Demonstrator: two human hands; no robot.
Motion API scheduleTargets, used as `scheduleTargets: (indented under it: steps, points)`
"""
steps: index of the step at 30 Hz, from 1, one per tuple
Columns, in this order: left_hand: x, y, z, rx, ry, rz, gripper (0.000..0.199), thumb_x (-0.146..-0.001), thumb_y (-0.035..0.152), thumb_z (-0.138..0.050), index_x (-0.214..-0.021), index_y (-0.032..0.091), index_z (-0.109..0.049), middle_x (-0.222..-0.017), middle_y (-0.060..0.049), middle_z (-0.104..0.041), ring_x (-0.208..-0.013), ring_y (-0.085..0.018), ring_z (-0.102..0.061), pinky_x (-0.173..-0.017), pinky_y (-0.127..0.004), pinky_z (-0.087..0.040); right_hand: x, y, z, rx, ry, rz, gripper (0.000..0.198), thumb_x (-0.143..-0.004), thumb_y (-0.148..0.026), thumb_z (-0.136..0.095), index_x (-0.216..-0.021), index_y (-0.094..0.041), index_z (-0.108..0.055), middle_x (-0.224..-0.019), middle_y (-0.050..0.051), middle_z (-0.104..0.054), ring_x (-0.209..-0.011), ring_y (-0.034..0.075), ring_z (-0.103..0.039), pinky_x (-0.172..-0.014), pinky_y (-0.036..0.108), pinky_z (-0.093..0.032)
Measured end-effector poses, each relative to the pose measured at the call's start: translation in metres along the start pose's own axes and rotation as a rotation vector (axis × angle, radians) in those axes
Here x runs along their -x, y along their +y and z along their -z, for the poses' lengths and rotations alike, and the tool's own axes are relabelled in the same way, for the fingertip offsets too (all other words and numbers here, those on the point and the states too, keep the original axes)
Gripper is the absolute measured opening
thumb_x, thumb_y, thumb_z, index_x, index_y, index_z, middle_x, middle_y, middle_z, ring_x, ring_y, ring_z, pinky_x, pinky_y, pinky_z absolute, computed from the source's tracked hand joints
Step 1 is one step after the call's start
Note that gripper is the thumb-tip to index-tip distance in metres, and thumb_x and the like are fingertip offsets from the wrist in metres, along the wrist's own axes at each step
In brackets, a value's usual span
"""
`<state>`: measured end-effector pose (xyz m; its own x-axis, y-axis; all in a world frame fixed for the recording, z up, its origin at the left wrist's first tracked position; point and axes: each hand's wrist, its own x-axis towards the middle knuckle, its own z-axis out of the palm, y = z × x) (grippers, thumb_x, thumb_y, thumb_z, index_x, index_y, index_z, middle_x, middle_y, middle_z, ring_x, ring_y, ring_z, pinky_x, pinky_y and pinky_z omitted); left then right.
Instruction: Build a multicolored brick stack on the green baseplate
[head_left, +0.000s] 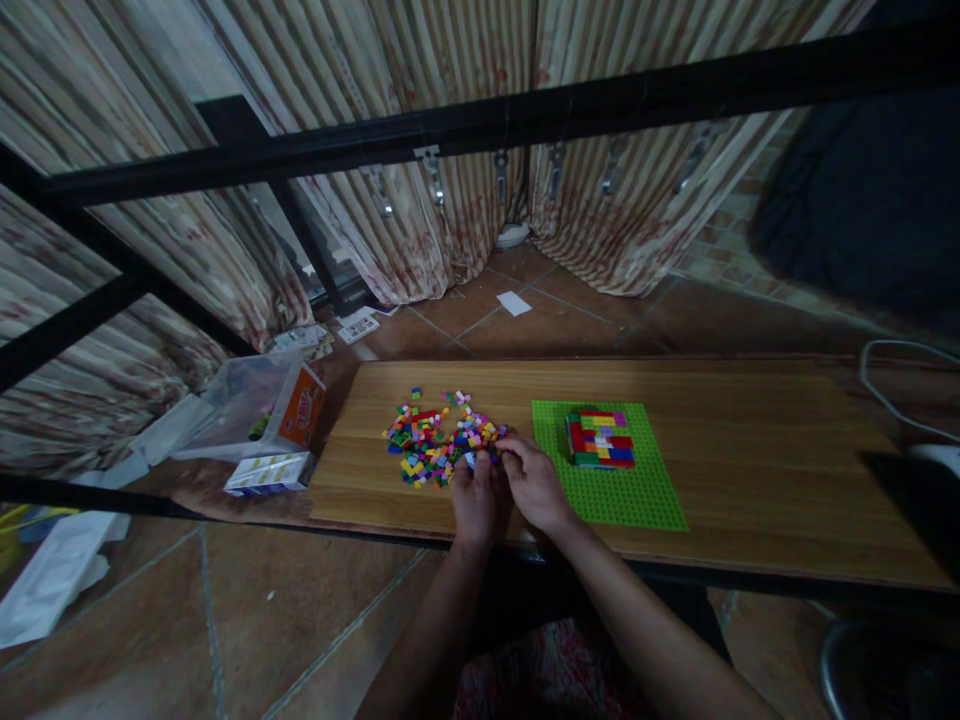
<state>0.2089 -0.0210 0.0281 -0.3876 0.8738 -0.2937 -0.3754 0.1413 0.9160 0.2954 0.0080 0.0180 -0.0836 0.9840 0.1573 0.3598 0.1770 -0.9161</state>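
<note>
A loose pile of small coloured toy bricks [427, 440] lies on the left half of the wooden board. My left hand [474, 505] is at the near right edge of this pile, its fingers drawn together; a pale brick shows by the fingertips, but whether they grip it is unclear. Just to the right, my right hand [536, 485] reaches in with thumb and forefinger pinched at the pile's edge. Anything between those fingers is too small to name. Beyond my right hand, a multicoloured block of joined bricks [602, 440] sits on a green studded baseplate [637, 500].
The wooden board [750, 440] is long and low. Left of it stand a clear plastic bin [232, 400] with an orange label and a small white-and-blue box [270, 474]. A black metal bar [480, 125] with hanging hooks crosses ahead, before striped curtains [600, 230].
</note>
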Motion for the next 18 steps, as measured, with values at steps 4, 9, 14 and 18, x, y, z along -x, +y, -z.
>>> scheduleTargets:
  steps: [4, 9, 14, 18]
  points:
    - [-0.001, -0.001, 0.001, 0.054, -0.030, 0.018, 0.035, -0.073, 0.047, -0.067, -0.078, 0.016, -0.052, -0.064, 0.004, -0.054, -0.058, -0.007, -0.049, -0.056, -0.020, -0.039, 0.005, -0.003, 0.001, -0.075, 0.011, -0.020, 0.020, -0.084, -0.033, -0.054, -0.092, -0.021, -0.069, -0.097, 0.006, -0.066, -0.090, 0.019, -0.062, -0.085, 0.033, -0.048]
    - [0.000, -0.002, 0.002, 0.168, -0.050, 0.079, 0.039, -0.069, 0.048, -0.071, -0.078, 0.018, -0.049, -0.063, 0.005, -0.053, -0.057, -0.008, -0.051, -0.056, -0.020, -0.042, 0.006, -0.002, -0.005, -0.209, -0.024, -0.168, 0.022, -0.078, -0.041, -0.061, -0.077, -0.020, -0.067, -0.076, 0.002, -0.067, -0.069, 0.016, -0.060, -0.067, 0.028, -0.047]
    - [0.000, -0.002, 0.005, 0.220, -0.065, 0.137, 0.044, -0.064, 0.049, -0.075, -0.074, 0.018, -0.044, -0.058, 0.008, -0.048, -0.053, -0.006, -0.048, -0.052, -0.018, -0.039, 0.007, 0.002, -0.011, -0.323, -0.048, -0.233, 0.024, -0.077, -0.042, -0.061, -0.069, -0.019, -0.063, -0.061, -0.001, -0.062, -0.057, 0.014, -0.055, -0.054, 0.024, -0.042]
    - [-0.001, -0.001, 0.008, 0.231, -0.078, 0.178, 0.048, -0.062, 0.052, -0.076, -0.073, 0.018, -0.044, -0.058, 0.008, -0.047, -0.052, -0.005, -0.048, -0.052, -0.018, -0.039, 0.009, 0.002, -0.013, -0.378, -0.048, -0.254, 0.027, -0.075, -0.045, -0.062, -0.068, -0.019, -0.063, -0.058, -0.002, -0.058, -0.054, 0.012, -0.052, -0.050, 0.023, -0.040]
